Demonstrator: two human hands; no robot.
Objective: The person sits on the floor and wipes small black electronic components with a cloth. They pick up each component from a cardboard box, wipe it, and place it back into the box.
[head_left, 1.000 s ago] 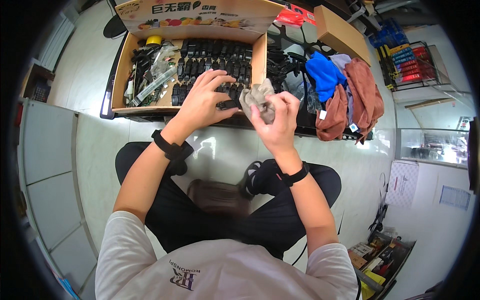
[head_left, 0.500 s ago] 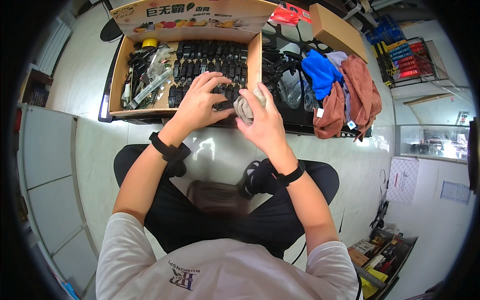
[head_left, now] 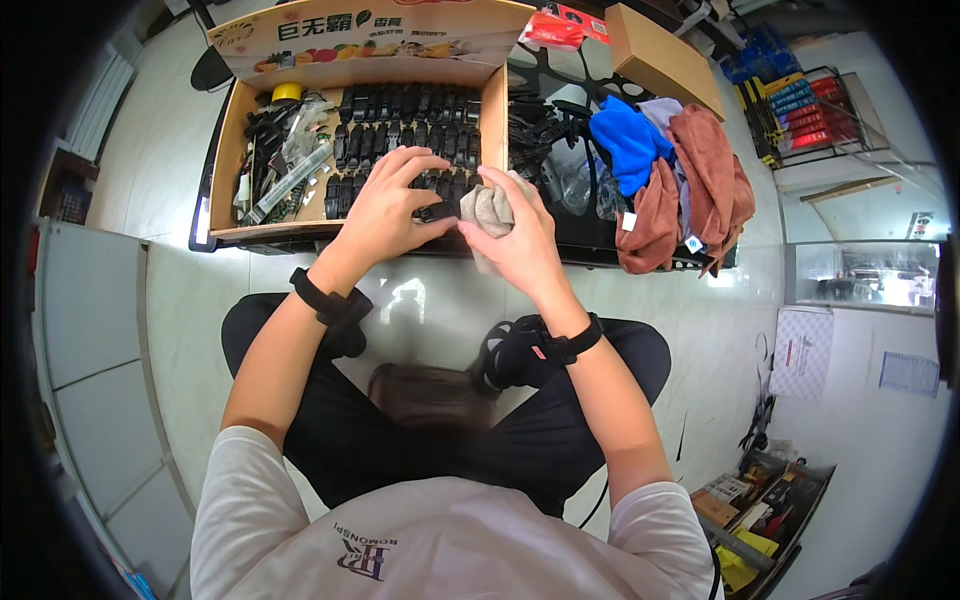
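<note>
- We are holding a small black part (head_left: 432,211) in the left hand (head_left: 385,205) and a grey cloth (head_left: 490,208) in the right hand (head_left: 520,240), both at the near edge of the cardboard box (head_left: 228,165).
- Risk, as we judge it: the part is sitting only at the fingertips, so a firm wipe could be flicking it down onto the floor (head_left: 180,300).
- Left fingers (head_left: 425,160) are closing lightly, pinching the part against the cloth.
- Right fingers (head_left: 512,183) are curling together, clamped on the bunched cloth.
- Rows of black parts (head_left: 400,110) are filling the box; coloured cloths (head_left: 660,170) are lying at far right.
</note>
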